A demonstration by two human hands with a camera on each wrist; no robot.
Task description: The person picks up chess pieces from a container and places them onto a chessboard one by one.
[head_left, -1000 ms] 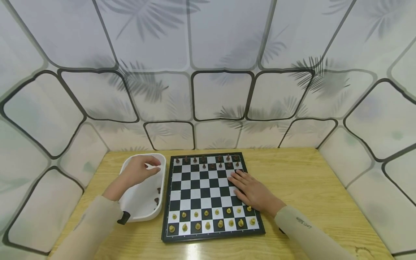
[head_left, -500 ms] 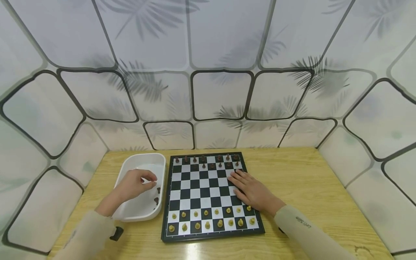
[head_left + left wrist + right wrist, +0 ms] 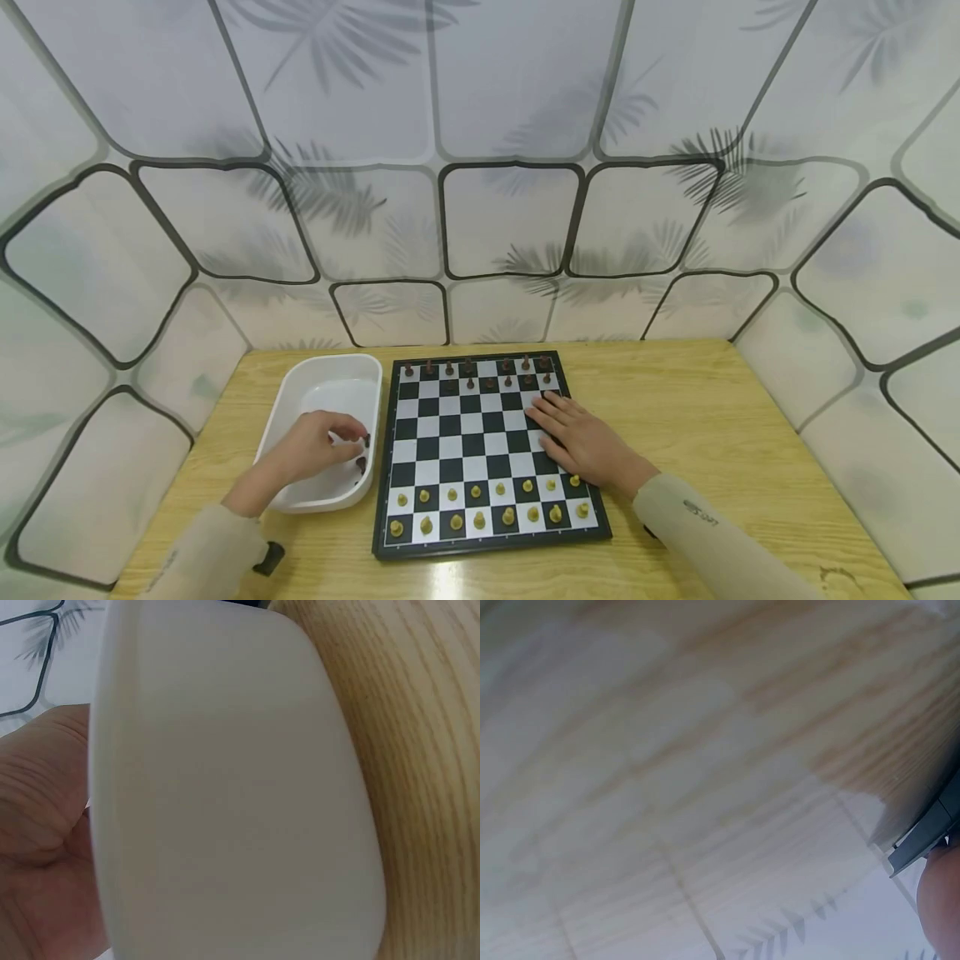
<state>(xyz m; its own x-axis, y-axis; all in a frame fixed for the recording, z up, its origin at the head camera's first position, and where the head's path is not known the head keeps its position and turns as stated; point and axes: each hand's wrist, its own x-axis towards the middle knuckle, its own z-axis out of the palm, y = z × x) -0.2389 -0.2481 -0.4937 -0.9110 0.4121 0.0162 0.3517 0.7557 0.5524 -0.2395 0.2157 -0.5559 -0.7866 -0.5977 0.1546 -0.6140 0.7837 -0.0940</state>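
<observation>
In the head view, my left hand (image 3: 321, 447) is inside the white tub (image 3: 272, 425), its index finger and thumb bent and a little apart. The fingertips are right at a dark chess piece (image 3: 367, 440) by the tub's right wall; another dark piece (image 3: 361, 464) lies just below. The left wrist view has the tub's outer wall (image 3: 232, 810) covering the fingers. My right hand (image 3: 581, 439) lies flat over the right edge of the chessboard (image 3: 474, 445), fingers stretched across its squares. Only a bit of that hand (image 3: 941, 900) appears in the right wrist view.
Yellow chess pieces (image 3: 508, 516) stand in two rows along the board's near side. Brown pieces (image 3: 468, 366) line the far side, with gaps in their rows. The wooden table (image 3: 675, 400) reaches back to a patterned wall (image 3: 510, 221).
My left hand has moved down and nearer inside the tub, from its far end to the dark pieces by the right wall. The right hand has stayed where it was.
</observation>
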